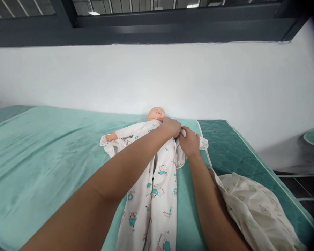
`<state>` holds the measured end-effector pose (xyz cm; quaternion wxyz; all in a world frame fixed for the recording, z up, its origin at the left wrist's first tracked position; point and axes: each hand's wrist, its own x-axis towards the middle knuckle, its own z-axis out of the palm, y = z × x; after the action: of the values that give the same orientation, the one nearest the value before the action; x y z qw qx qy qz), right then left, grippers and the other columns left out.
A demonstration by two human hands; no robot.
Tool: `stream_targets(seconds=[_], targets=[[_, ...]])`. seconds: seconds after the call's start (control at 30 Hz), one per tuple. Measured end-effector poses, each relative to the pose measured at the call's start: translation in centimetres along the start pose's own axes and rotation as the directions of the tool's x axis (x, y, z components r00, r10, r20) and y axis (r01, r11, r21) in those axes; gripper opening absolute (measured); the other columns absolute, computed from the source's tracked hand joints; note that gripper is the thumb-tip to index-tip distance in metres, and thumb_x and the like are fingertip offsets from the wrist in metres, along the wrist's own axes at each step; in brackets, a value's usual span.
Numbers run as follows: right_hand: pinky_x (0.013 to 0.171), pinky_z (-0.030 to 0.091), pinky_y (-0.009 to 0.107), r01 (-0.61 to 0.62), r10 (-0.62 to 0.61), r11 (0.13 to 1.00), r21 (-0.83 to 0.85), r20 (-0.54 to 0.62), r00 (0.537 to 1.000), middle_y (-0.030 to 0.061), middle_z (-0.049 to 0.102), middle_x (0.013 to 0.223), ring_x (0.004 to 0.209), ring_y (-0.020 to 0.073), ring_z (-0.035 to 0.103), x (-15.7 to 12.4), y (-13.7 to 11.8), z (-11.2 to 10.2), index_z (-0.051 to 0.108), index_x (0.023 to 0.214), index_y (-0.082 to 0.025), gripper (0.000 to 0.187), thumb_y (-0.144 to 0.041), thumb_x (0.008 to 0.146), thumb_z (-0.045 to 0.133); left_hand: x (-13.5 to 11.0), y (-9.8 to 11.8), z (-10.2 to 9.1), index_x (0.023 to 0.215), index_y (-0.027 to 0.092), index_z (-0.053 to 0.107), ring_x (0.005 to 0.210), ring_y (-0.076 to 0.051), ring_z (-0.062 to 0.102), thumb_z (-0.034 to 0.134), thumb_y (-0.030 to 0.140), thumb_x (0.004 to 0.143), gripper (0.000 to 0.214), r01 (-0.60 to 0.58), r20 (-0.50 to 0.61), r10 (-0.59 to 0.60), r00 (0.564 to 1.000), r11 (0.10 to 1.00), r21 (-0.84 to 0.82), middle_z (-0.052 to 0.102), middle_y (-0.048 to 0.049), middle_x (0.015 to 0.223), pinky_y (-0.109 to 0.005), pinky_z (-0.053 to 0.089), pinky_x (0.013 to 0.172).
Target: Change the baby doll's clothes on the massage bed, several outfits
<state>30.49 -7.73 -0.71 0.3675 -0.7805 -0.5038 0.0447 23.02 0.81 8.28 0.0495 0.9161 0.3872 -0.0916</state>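
A baby doll (156,114) lies on its back on a teal bed sheet (42,153), head toward the wall. It wears a white sleepsuit (157,195) printed with small cartoon figures, open down the front. My left hand (171,127) is closed on the suit's fabric at the doll's shoulder, just below the head. My right hand (189,142) pinches the same garment's sleeve beside it. The two hands touch. The doll's other arm (112,136) sticks out to the left, sleeved.
A darker quilted teal mat (232,150) covers the bed's right part. A crumpled cream cloth with a pale leaf print (253,205) lies by my right forearm. A white wall (157,76) stands right behind the bed, with a dark window frame above.
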Motion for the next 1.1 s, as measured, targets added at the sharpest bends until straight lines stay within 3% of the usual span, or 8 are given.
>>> stream_targets(seconds=[0.2, 0.3, 0.47, 0.57, 0.73, 0.9, 1.1], targets=[[0.101, 0.038, 0.044, -0.098, 0.104, 0.991, 0.093, -0.065, 0.992, 0.0096, 0.072, 0.116, 0.110, 0.0284, 0.063, 0.1, 0.2, -0.5, 0.063, 0.119, -0.022, 0.038, -0.024, 0.088, 0.042, -0.4, -0.1, -1.2, 0.104, 0.018, 0.075, 0.104, -0.032, 0.068, 0.071, 0.013, 0.064, 0.041, -0.021, 0.088, 0.006, 0.996, 0.985, 0.171, 0.074, -0.0164, 0.110, -0.044, 0.049, 0.094], [0.104, 0.036, 0.047, -0.144, 0.148, 0.987, 0.066, -0.051, 0.988, 0.0127, 0.070, 0.121, 0.116, 0.0307, 0.060, 0.2, 0.2, -0.3, 0.063, 0.123, -0.020, 0.039, -0.031, 0.091, 0.044, 0.4, 0.9, -0.1, 0.102, 0.019, 0.076, 0.108, -0.032, 0.066, 0.070, 0.015, 0.066, 0.036, -0.051, 0.122, 0.030, 0.992, 0.984, 0.172, 0.074, -0.0159, 0.112, -0.046, 0.047, 0.098], [0.114, 0.022, 0.056, -0.154, 0.154, 0.988, -0.014, 0.023, 0.988, 0.0131, 0.070, 0.120, 0.119, 0.0308, 0.059, 0.2, 0.3, 0.0, 0.064, 0.122, -0.021, 0.038, -0.035, 0.093, 0.044, 1.4, 1.6, 1.9, 0.109, 0.024, 0.073, 0.125, -0.031, 0.056, 0.072, 0.015, 0.066, 0.044, -0.110, 0.118, 0.092, 0.989, 0.981, 0.159, 0.070, -0.0114, 0.126, -0.046, 0.042, 0.106], [0.112, 0.025, 0.054, -0.145, 0.145, 0.989, -0.019, 0.031, 0.989, 0.0115, 0.072, 0.114, 0.113, 0.0288, 0.062, 0.3, 0.4, 0.0, 0.064, 0.121, -0.022, 0.037, -0.031, 0.092, 0.042, 1.2, 1.4, 2.0, 0.112, 0.023, 0.072, 0.123, -0.031, 0.056, 0.069, 0.017, 0.071, 0.042, -0.142, 0.106, 0.125, 0.986, 0.976, 0.167, 0.068, -0.0124, 0.127, -0.046, 0.044, 0.104], [0.094, 0.043, 0.040, -0.105, 0.111, 0.988, 0.116, -0.048, 0.993, 0.0118, 0.072, 0.111, 0.104, 0.0278, 0.063, 0.4, 1.2, -0.1, 0.063, 0.118, -0.020, 0.038, -0.027, 0.088, 0.041, 0.7, 0.8, 1.3, 0.118, 0.019, 0.070, 0.127, -0.035, 0.052, 0.065, 0.014, 0.075, 0.044, -0.165, 0.059, 0.156, 0.986, 0.962, 0.218, 0.065, -0.0176, 0.130, -0.051, 0.039, 0.105], [0.087, 0.045, 0.036, -0.109, 0.142, 0.966, 0.232, -0.133, 0.981, 0.0118, 0.070, 0.107, 0.098, 0.0264, 0.062, 0.6, 2.4, -0.2, 0.063, 0.113, -0.018, 0.039, -0.023, 0.083, 0.038, -0.3, -0.6, -0.4, 0.117, 0.018, 0.069, 0.120, -0.033, 0.053, 0.067, 0.015, 0.072, 0.045, -0.203, 0.002, 0.209, 0.978, 0.946, 0.255, 0.065, -0.0178, 0.125, -0.046, 0.042, 0.101], [0.091, 0.045, 0.035, -0.137, 0.216, 0.922, 0.361, -0.188, 0.958, 0.0103, 0.069, 0.109, 0.099, 0.0236, 0.061, 0.7, 3.3, -0.2, 0.062, 0.105, -0.019, 0.034, -0.020, 0.079, 0.041, -2.6, -2.2, -2.6, 0.122, 0.016, 0.064, 0.119, -0.031, 0.052, 0.063, 0.010, 0.071, 0.051, -0.161, -0.024, 0.172, 0.985, 0.956, 0.244, 0.064, -0.0166, 0.124, -0.041, 0.046, 0.097]])
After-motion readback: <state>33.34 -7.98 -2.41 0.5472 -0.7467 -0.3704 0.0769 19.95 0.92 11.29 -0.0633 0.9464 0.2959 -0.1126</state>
